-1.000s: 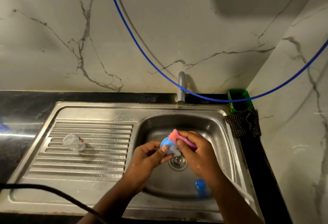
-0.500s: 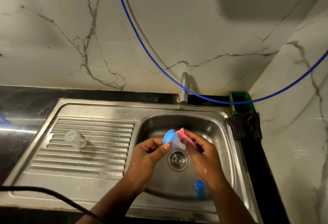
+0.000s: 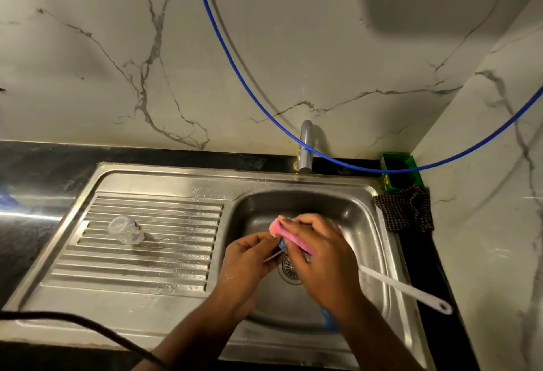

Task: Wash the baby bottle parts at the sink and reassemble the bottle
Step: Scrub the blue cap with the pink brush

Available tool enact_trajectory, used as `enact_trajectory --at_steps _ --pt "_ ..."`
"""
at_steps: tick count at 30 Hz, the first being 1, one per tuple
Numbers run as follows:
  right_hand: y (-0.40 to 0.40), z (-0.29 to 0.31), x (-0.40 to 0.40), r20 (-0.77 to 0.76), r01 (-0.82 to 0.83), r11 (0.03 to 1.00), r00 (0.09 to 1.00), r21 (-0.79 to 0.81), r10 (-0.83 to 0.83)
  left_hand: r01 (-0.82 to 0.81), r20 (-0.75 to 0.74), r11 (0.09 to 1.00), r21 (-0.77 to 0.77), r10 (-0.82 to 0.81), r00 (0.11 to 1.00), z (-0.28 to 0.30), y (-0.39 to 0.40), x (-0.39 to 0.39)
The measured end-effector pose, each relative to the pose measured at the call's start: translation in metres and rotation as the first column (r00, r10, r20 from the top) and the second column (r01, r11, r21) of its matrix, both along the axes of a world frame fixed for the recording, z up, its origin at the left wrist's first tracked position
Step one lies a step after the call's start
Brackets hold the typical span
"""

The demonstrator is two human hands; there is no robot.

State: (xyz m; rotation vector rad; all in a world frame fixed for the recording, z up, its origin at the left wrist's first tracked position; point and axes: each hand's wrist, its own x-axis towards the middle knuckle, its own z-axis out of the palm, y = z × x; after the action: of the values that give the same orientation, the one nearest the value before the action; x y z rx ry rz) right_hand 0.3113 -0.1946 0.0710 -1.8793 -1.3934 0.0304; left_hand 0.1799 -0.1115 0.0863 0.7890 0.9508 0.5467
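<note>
Left hand (image 3: 249,259) pinching mostly hidden blue bottle part (image 3: 282,244), right hand (image 3: 320,253) gripping pink sponge (image 3: 291,235) against it

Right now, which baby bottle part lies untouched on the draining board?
The clear bottle, lying alone on the ridged board. The blue part is pinched between both hands over the basin; another blue piece sits inside it.

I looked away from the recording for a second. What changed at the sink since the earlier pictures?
The right hand has folded the pink sponge over the blue bottle part, now almost hidden; the left hand still holds it. A white long-handled brush now shows across the sink basin's right edge. The clear bottle on the drainboard, tap and dark cloth stayed put.
</note>
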Motion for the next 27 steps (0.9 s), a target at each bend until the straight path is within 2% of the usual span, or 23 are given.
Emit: enact_trajectory --at_steps 2,6,7,10,13,15,17,20,22,24,27 --pt "0.000 -0.004 -0.005 0.099 0.015 1.000 0.995 -0.012 -0.014 0.007 0.036 0.991 -0.131 -0.002 0.999 0.003 0.001 0.002" --pt "-0.010 -0.015 -0.008 0.272 -0.127 0.988 0.957 0.085 0.100 -0.060 0.106 0.918 -0.391 0.109 0.988 0.006 0.011 0.001" --pt "-0.011 -0.018 -0.004 0.249 -0.106 0.988 0.966 0.109 0.076 -0.090 0.119 0.890 -0.447 0.159 0.980 0.008 0.013 -0.001" --pt "-0.011 -0.023 0.000 -0.002 0.019 0.985 1.000 0.172 -0.019 -0.123 0.125 0.860 -0.495 0.210 0.970 0.012 0.015 -0.001" --pt "-0.013 -0.030 -0.003 0.017 -0.057 0.990 0.998 0.127 0.055 -0.121 0.130 0.854 -0.506 0.214 0.968 0.010 0.013 -0.004" --pt "-0.014 -0.030 0.005 -0.069 -0.002 0.995 0.998 0.096 0.009 -0.131 0.120 0.843 -0.522 0.225 0.967 0.008 0.013 -0.008" --pt "-0.012 -0.027 0.010 -0.225 0.052 0.993 0.974 0.110 -0.026 -0.135 0.095 0.847 -0.514 0.212 0.973 0.005 0.009 -0.009" --pt "-0.006 -0.029 0.004 -0.376 -0.071 0.988 0.919 0.138 0.118 -0.060 0.104 0.892 -0.448 0.119 0.987 0.005 0.003 -0.008" --pt "-0.004 -0.032 0.005 -0.479 -0.061 0.995 0.873 0.082 0.093 -0.022 0.119 0.908 -0.417 0.078 0.990 0.006 0.003 -0.009" --pt "-0.005 -0.030 0.004 -0.529 -0.030 0.998 0.847 0.051 0.052 -0.020 0.119 0.914 -0.405 0.074 0.990 0.006 0.006 -0.011" --pt "-0.004 -0.025 -0.007 -0.447 -0.039 0.997 0.892 0.066 0.065 -0.041 0.121 0.918 -0.394 0.096 0.988 0.001 0.010 -0.013"
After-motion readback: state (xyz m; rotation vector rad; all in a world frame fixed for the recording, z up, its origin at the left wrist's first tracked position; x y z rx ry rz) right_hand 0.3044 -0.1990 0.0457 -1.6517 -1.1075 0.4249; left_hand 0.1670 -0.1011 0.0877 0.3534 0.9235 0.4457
